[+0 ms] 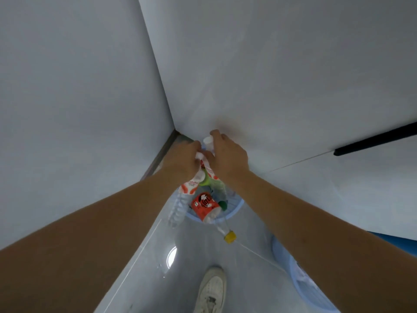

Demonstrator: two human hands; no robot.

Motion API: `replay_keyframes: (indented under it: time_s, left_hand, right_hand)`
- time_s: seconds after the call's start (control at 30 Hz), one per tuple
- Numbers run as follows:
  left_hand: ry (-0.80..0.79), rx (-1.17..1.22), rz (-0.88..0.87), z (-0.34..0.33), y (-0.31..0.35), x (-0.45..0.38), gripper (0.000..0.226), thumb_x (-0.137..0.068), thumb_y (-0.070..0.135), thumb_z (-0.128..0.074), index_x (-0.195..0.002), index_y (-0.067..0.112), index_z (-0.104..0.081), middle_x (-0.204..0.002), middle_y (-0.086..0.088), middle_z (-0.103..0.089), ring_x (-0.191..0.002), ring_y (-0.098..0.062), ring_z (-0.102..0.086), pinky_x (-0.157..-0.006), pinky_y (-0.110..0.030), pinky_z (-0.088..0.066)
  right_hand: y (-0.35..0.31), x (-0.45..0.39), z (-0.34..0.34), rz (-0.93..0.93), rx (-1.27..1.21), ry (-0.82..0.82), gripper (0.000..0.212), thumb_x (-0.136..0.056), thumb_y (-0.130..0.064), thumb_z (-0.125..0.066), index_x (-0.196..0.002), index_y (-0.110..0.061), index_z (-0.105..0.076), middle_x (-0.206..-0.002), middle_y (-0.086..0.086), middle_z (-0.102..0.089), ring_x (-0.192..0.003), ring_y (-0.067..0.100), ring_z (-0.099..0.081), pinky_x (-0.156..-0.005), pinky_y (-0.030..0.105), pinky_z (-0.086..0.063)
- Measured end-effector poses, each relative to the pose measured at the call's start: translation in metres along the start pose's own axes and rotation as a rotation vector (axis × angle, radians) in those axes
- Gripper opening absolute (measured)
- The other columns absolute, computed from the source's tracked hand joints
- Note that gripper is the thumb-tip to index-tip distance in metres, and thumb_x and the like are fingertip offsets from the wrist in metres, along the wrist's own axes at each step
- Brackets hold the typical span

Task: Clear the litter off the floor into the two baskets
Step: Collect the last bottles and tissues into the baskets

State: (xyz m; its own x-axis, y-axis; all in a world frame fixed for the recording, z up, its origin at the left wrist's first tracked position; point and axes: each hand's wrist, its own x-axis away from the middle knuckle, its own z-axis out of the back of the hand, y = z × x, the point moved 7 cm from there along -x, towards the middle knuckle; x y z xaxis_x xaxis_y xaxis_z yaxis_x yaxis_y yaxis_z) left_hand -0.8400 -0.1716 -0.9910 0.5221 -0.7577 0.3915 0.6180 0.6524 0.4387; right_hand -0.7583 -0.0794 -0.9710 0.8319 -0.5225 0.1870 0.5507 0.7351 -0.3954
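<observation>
The two grey walls (270, 64) meet in a corner at 12 o'clock, and the pale tiled floor (198, 245) runs from that corner toward 6 o'clock. Both bare forearms enter from 7 and 5 o'clock and converge above the corner basket (237, 205), a light blue round container standing against the wall junction. A second blue basket (300, 279) stands at 4 o'clock, partly hidden by the right forearm. A white shoe (212, 290) rests on the floor at 6 o'clock. The left hand (182, 163) has its fingers curled around the neck end of a clear bottle with a red-and-white label (189, 188), whose body hangs down past the basket rim at 9 o'clock. The right hand (228, 157) has its fingers curled around a white-capped bottle (208, 141); how far the fingers wrap cannot be seen from behind. Inside the basket lies a red-labelled bottle (204, 205), with green-capped items beside it. A clear bottle with a yellow cap (229, 236) overhangs the rim at 6 o'clock, neck pointing outward. Probable faults: the basket appears full, so added bottles may slide off the pile; the yellow-capped bottle may tip out if the load is disturbed; the left-hand bottle hangs outside the rim and would fall to the floor if released there.
</observation>
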Motion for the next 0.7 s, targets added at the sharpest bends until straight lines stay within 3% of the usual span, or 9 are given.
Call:
replay_keyframes:
  time_s: [0.1,0.27,0.4,0.5,0.6,0.7]
  left_hand:
    - [0.016,0.0,0.057,-0.01,-0.014,-0.005,0.025,-0.093,0.015,-0.054,-0.118,0.018,-0.058,-0.11,-0.007,-0.065,-0.101,-0.029,-0.062,-0.081,-0.045,-0.055]
    - [0.048,0.054,0.089,-0.019,-0.022,-0.014,0.016,-0.097,0.021,-0.053,-0.111,0.013,-0.056,-0.105,-0.009,-0.061,-0.095,-0.028,-0.06,-0.079,-0.045,-0.053]
    - [0.057,0.187,0.081,-0.027,-0.022,-0.01,0.017,-0.087,0.035,-0.06,-0.096,0.027,-0.048,-0.098,-0.005,-0.058,-0.09,-0.026,-0.058,-0.078,-0.045,-0.053]
    - [0.018,0.245,0.018,-0.031,-0.019,0.001,0.024,-0.081,0.041,-0.062,-0.098,0.028,-0.051,-0.099,-0.004,-0.057,-0.093,-0.025,-0.057,-0.08,-0.048,-0.053]
    - [0.07,0.3,0.041,-0.03,-0.035,0.022,0.029,-0.089,0.029,-0.066,-0.114,0.015,-0.059,-0.111,-0.007,-0.058,-0.1,-0.025,-0.058,-0.084,-0.046,-0.053]
    - [0.117,0.303,0.101,-0.027,-0.066,0.064,0.03,-0.092,0.023,-0.064,-0.121,0.017,-0.06,-0.115,-0.005,-0.061,-0.102,-0.022,-0.059,-0.083,-0.036,-0.05]
  right_hand:
    - [0.003,-0.007,-0.017,0.01,-0.096,-0.028,0.051,-0.096,-0.036,-0.063,-0.139,-0.017,-0.043,-0.122,0.008,-0.062,-0.107,0.029,-0.063,-0.076,0.032,-0.046]
    - [0.014,-0.011,-0.029,-0.011,-0.115,-0.063,0.078,-0.094,-0.031,-0.067,-0.157,-0.02,-0.023,-0.141,0.013,-0.05,-0.12,0.034,-0.056,-0.089,0.048,-0.053]
    - [0.02,-0.003,-0.035,0.016,-0.071,-0.129,0.099,-0.087,-0.028,-0.074,-0.162,-0.025,-0.008,-0.142,0.012,-0.045,-0.118,0.035,-0.055,-0.091,0.048,-0.053]
    - [0.026,0.002,-0.041,0.022,-0.039,-0.142,0.1,-0.088,-0.026,-0.071,-0.162,-0.026,-0.005,-0.138,0.013,-0.045,-0.114,0.036,-0.055,-0.089,0.047,-0.052]
    - [0.027,0.006,-0.045,0.047,0.006,-0.143,0.097,-0.091,-0.029,-0.069,-0.163,-0.024,-0.004,-0.135,0.014,-0.045,-0.113,0.036,-0.053,-0.086,0.046,-0.051]
    - [0.024,0.006,-0.047,0.085,0.085,-0.144,0.093,-0.093,-0.029,-0.066,-0.163,-0.017,-0.007,-0.137,0.02,-0.045,-0.113,0.043,-0.052,-0.089,0.048,-0.048]
